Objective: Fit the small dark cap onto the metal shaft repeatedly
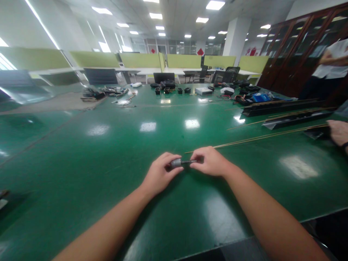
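Observation:
Over the green tabletop, my left hand grips a short grey cylinder between thumb and fingers. A thin dark shaft comes out of the cylinder's right end and lies nearly level. The far end of that shaft is pinched by my right hand, with thumb and forefinger on it. My fingers hide part of the piece, so its exact kind cannot be made out. Just beyond my right hand, long thin brass-coloured rods lie on the table.
Black metal channels with more rods lie at the right, where another person's hand rests. A person stands by the wooden cabinets. Several small black blocks, a white box and electronic parts line the far side.

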The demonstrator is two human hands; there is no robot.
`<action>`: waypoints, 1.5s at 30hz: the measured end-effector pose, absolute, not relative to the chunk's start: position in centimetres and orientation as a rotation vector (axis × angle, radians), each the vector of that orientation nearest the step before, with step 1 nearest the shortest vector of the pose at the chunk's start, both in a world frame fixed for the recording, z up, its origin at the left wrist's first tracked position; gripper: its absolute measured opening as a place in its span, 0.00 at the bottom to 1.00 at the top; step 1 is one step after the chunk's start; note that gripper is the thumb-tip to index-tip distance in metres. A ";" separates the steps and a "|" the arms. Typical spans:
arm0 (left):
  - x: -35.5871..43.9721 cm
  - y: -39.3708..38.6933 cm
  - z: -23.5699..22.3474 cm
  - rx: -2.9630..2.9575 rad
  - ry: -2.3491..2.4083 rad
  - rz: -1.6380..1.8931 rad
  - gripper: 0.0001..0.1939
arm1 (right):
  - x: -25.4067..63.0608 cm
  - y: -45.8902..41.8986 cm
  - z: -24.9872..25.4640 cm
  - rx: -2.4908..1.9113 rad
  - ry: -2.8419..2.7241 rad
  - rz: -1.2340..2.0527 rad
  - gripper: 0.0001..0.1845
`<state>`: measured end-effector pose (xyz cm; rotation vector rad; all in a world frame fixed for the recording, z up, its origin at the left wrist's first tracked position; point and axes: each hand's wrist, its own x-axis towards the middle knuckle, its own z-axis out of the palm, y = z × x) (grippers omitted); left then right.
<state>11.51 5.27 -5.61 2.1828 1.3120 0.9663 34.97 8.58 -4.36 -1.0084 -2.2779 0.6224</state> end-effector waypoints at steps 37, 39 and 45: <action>10.4 6.7 -5.6 1.742 1.591 1.079 0.25 | 35.9 9.9 -5.1 -1.084 -2.237 0.713 0.06; 10.1 7.0 -5.8 1.567 1.628 1.112 0.29 | 35.9 10.1 -5.3 -1.094 -2.229 0.714 0.06; 9.2 7.4 -6.0 1.213 1.451 1.313 0.32 | 35.9 10.7 -5.6 -1.129 -2.197 0.760 0.08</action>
